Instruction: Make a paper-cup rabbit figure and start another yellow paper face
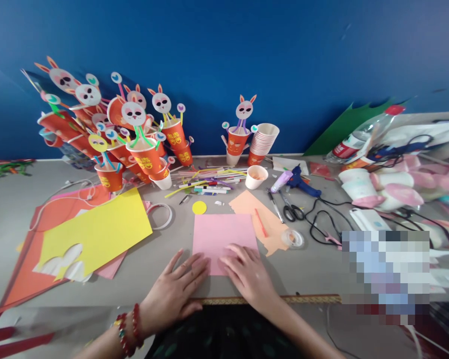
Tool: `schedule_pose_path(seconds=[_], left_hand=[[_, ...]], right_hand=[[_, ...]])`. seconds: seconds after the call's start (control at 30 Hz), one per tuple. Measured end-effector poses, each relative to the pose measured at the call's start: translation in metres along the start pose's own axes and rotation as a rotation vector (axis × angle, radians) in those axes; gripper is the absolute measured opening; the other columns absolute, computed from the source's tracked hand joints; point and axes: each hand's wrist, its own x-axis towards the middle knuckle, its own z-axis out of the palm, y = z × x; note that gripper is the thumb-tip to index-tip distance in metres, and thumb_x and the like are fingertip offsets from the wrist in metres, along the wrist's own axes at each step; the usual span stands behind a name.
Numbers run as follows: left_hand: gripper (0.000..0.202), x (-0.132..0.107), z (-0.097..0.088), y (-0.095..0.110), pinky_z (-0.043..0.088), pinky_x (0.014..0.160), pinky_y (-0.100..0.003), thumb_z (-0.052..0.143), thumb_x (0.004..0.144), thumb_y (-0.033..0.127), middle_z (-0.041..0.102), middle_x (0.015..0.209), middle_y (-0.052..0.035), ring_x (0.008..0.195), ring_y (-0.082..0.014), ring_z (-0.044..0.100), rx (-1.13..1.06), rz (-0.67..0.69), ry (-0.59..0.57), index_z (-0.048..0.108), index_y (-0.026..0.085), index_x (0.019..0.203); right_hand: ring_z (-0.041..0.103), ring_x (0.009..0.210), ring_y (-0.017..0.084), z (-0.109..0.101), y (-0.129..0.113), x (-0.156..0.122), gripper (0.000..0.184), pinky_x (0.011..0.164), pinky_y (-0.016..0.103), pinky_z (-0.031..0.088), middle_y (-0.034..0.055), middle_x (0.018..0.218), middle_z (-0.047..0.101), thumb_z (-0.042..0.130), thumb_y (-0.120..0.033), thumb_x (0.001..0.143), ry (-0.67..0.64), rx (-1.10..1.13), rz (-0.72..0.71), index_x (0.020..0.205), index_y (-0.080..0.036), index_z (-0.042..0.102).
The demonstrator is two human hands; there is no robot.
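Observation:
A pink paper sheet lies flat on the grey table right in front of me. My left hand rests with fingers spread, its fingertips on the sheet's near left corner. My right hand lies flat on the sheet's near right part, fingers stretched out. Neither hand holds anything. A beaded bracelet circles my left wrist.
Yellow paper over orange sheets lies at left. Orange bunny cups crowd the back left, a cup stack behind centre. Markers, scissors, a glue gun, tape and peach paper lie beyond the sheet.

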Motion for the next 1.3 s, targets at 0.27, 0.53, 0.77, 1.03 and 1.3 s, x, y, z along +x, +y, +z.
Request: schedule_pose_path(seconds=[0.27,0.53,0.77,1.03,1.3], left_hand=[[0.078,-0.001,0.008,-0.003,0.002,0.125,-0.049,0.04,0.094,0.069,0.046,0.157,-0.0085,0.145,-0.0277,0.036,0.013,0.04,0.045,0.042,0.016,0.151],[0.071,0.002,0.005,0.003,0.005,0.124,-0.052,0.042,0.093,0.07,0.052,0.152,-0.0074,0.14,-0.0294,0.042,0.039,0.027,0.058,0.047,0.025,0.147],[0.07,0.0,0.01,0.013,0.018,0.12,-0.054,0.053,0.086,0.072,0.059,0.143,-0.0066,0.133,-0.0321,0.048,0.014,-0.091,0.081,0.052,0.033,0.144],[0.06,-0.041,0.001,-0.001,0.019,0.122,-0.049,0.057,0.094,0.053,0.054,0.151,-0.0028,0.14,-0.0308,0.045,0.101,-0.131,0.081,0.048,0.028,0.148],[0.051,-0.041,0.003,-0.004,0.027,0.12,-0.047,0.059,0.095,0.041,0.055,0.15,0.0009,0.139,-0.0293,0.047,0.112,-0.102,0.103,0.052,0.029,0.144]], right_hand=[[0.062,0.105,0.023,-0.007,-0.004,0.0,0.038,0.089,0.038,0.046,-0.0034,0.137,0.064,0.068,-0.028,0.095,-0.122,-0.073,-0.225,0.129,-0.046,0.064],[0.061,0.111,0.027,-0.023,0.014,-0.027,0.031,0.089,0.042,0.047,0.0051,0.128,0.069,0.057,-0.02,0.1,-0.07,-0.078,-0.164,0.126,-0.033,0.068],[0.063,0.108,0.026,-0.022,0.012,-0.029,0.03,0.087,0.041,0.051,0.0062,0.124,0.071,0.056,-0.019,0.1,-0.046,-0.058,-0.136,0.123,-0.033,0.07],[0.062,0.117,0.025,-0.022,0.024,-0.041,0.042,0.093,0.044,0.056,0.0106,0.129,0.07,0.043,-0.007,0.098,-0.023,-0.002,-0.168,0.126,-0.026,0.069],[0.06,0.124,0.025,-0.023,0.029,-0.048,0.044,0.1,0.045,0.056,0.0108,0.134,0.067,0.044,-0.005,0.095,-0.046,0.007,-0.182,0.13,-0.021,0.066]])
